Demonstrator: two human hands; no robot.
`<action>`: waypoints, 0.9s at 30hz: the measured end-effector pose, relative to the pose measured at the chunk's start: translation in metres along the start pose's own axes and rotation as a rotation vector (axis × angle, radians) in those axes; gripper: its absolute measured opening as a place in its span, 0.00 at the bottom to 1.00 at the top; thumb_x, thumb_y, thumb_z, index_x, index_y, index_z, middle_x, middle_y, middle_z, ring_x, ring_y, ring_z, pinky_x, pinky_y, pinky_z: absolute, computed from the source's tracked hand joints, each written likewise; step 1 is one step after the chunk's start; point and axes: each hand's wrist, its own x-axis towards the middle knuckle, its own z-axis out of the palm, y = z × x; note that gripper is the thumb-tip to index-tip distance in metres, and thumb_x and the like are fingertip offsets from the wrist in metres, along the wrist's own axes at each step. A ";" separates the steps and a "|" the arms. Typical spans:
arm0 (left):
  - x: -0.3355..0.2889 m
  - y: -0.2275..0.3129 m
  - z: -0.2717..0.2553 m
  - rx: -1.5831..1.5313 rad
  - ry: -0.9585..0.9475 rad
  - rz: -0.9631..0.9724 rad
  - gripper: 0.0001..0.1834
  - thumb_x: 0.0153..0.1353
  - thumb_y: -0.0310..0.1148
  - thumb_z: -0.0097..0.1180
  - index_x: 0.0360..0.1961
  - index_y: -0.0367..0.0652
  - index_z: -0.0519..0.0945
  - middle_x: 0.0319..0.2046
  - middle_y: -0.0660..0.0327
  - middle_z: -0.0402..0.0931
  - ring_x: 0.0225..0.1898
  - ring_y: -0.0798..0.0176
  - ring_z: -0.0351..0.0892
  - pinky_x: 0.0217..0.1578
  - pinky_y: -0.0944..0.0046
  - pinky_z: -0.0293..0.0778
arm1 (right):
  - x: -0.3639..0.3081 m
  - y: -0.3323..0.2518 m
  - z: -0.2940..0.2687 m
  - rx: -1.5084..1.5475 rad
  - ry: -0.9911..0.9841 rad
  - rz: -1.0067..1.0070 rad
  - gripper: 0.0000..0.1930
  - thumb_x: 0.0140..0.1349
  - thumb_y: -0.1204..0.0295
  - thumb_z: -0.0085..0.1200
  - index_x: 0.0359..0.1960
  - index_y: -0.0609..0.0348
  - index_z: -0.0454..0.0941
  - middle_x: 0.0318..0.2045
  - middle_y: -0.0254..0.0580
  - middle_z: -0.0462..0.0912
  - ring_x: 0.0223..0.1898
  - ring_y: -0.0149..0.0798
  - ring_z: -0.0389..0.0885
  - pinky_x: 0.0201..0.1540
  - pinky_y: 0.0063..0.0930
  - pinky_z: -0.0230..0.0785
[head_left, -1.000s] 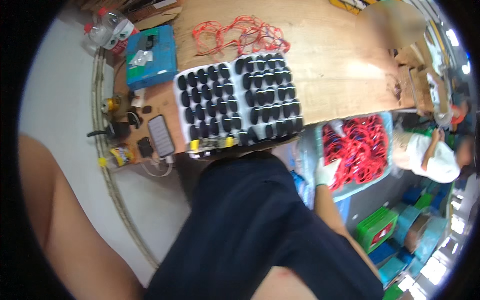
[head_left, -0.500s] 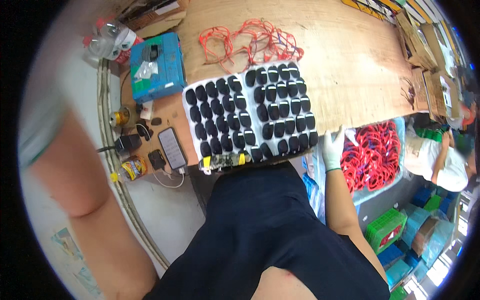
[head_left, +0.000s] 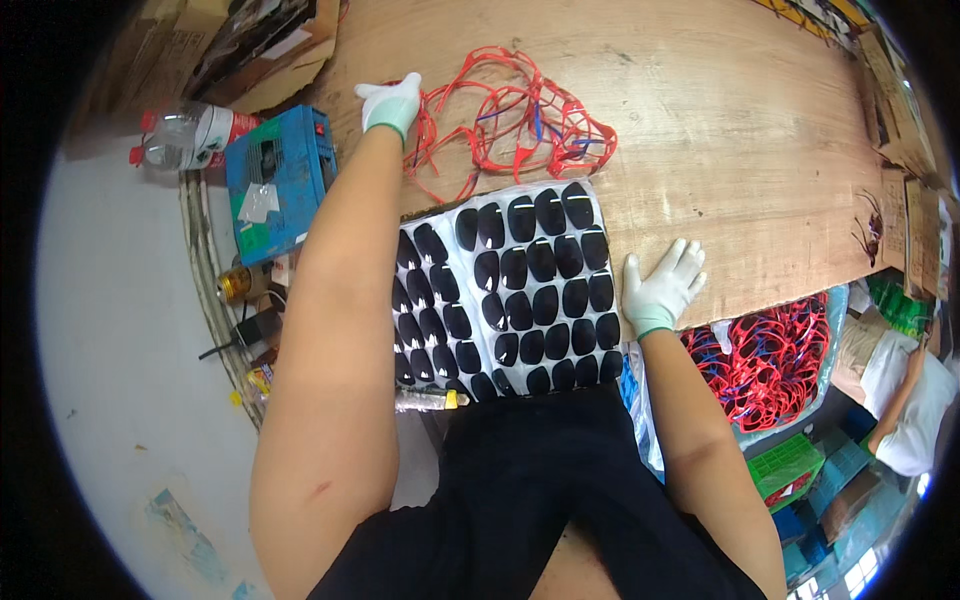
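My left hand [head_left: 389, 106], in a white glove with a green cuff, reaches to the left end of a loose heap of red glasses frames [head_left: 520, 120]. Its thumb and a finger stand apart, and bits of red show beside it. My right hand [head_left: 664, 285], gloved alike, lies with fingers spread on the wooden table [head_left: 740, 150], just right of the lens tray. Rows of dark sunglass lenses [head_left: 541, 260] rest on the tray's white lining [head_left: 472, 300] in front of me. My left forearm covers the tray's left side.
A blue box [head_left: 275, 180] and clear plastic bottles [head_left: 185, 140] stand at the left. Right of my right forearm, a lined container holds many red frames [head_left: 765, 365]. Cardboard boxes [head_left: 915, 225] are at the far right. Another person's white sleeve [head_left: 915, 400] shows beyond a green crate [head_left: 785, 465].
My left arm has swung in from the far left, bringing its hand to the red frames. My right hand has shifted from the table's edge by the container onto the tabletop, fingers spread.
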 end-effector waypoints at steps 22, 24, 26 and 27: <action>-0.231 -0.151 -0.235 -0.763 -0.066 0.624 0.08 0.69 0.32 0.43 0.40 0.39 0.72 0.22 0.61 0.73 0.19 0.71 0.71 0.24 0.69 0.71 | 0.050 -0.101 -0.114 0.547 -0.180 -0.296 0.25 0.58 0.53 0.63 0.41 0.67 0.84 0.39 0.57 0.85 0.43 0.52 0.84 0.49 0.39 0.75; -0.259 -0.173 -0.244 -0.255 0.240 0.932 0.05 0.68 0.31 0.48 0.38 0.41 0.70 0.19 0.66 0.69 0.16 0.72 0.67 0.24 0.69 0.71 | 0.052 -0.102 -0.115 0.733 -0.366 -0.139 0.21 0.57 0.58 0.64 0.40 0.67 0.84 0.37 0.53 0.87 0.39 0.46 0.86 0.45 0.35 0.77; -0.293 -0.196 -0.244 -1.099 -0.154 0.423 0.06 0.69 0.31 0.52 0.39 0.44 0.68 0.21 0.70 0.65 0.13 0.74 0.60 0.28 0.67 0.71 | 0.055 -0.092 -0.100 1.006 -0.388 -0.064 0.17 0.57 0.63 0.65 0.39 0.67 0.85 0.34 0.47 0.88 0.36 0.36 0.86 0.42 0.30 0.77; -0.300 -0.209 -0.243 -1.115 -0.192 0.448 0.06 0.67 0.28 0.51 0.38 0.42 0.67 0.19 0.68 0.66 0.14 0.73 0.64 0.27 0.67 0.73 | 0.060 -0.080 -0.087 1.060 -0.357 -0.045 0.15 0.57 0.67 0.65 0.41 0.66 0.86 0.34 0.42 0.88 0.36 0.30 0.84 0.41 0.28 0.76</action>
